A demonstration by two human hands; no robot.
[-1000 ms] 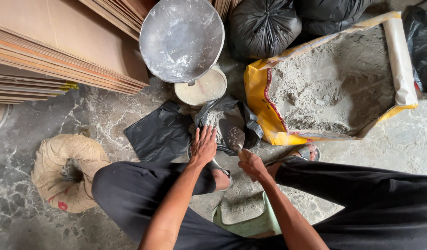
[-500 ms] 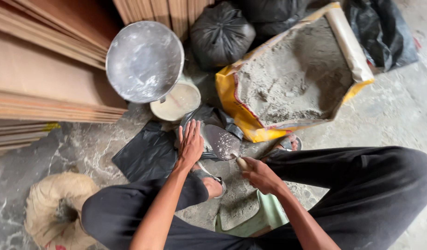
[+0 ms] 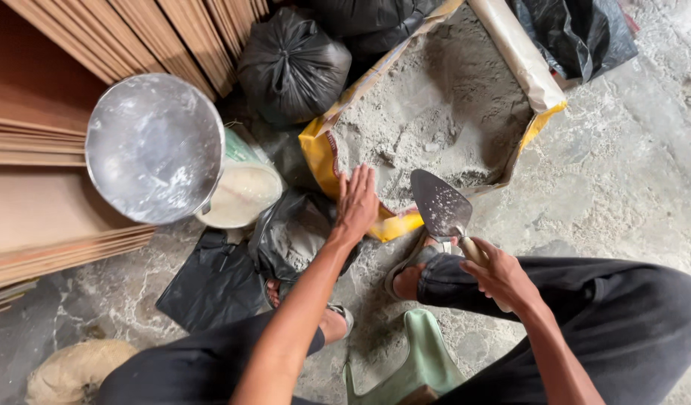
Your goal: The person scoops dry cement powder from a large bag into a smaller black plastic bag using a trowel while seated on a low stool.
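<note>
My right hand grips the wooden handle of a pointed metal trowel, whose dusty blade hovers at the near edge of an opened yellow sack of grey powder. My left hand lies flat, fingers together, on the sack's folded yellow rim, just beside a small open black plastic bag with grey powder in it. I am squatting in dark trousers, sandalled feet below my hands.
A round metal bowl rests on a pale bucket at left. Stacked wooden boards line the left side. Tied black bags sit behind. A flat black bag, a green stool and a coiled sack are near.
The trowel has swung from beside the small black bag to the sack's near edge. My left hand moved from the black bag onto the sack's yellow rim. The view shifted rightward.
</note>
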